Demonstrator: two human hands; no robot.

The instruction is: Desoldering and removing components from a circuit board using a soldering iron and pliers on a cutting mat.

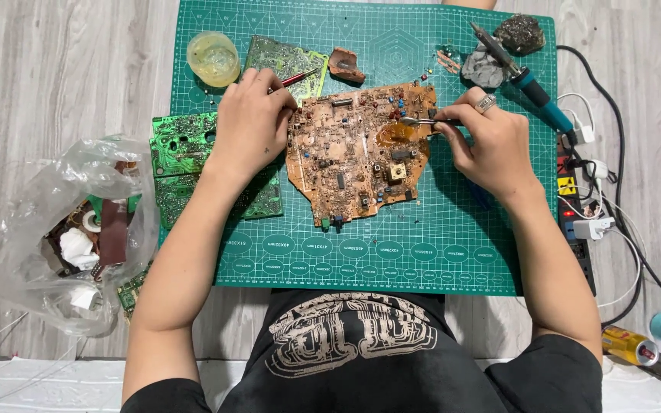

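Observation:
A brown circuit board (353,157) lies in the middle of a green cutting mat (422,252). My left hand (252,122) rests on the board's left edge and grips a thin red-handled tool (297,78) that points up and to the right. My right hand (487,141) is at the board's right edge, pinching metal tweezers (420,121) whose tips reach over the board's upper right part. A ring sits on one finger of the right hand.
Green circuit boards (181,141) lie under and left of my left arm, another (284,60) at the top. A yellowish round tub (213,58), a blue-handled soldering iron (525,76) with grey lumps, a plastic bag of scrap (78,229), a power strip with cables (579,206).

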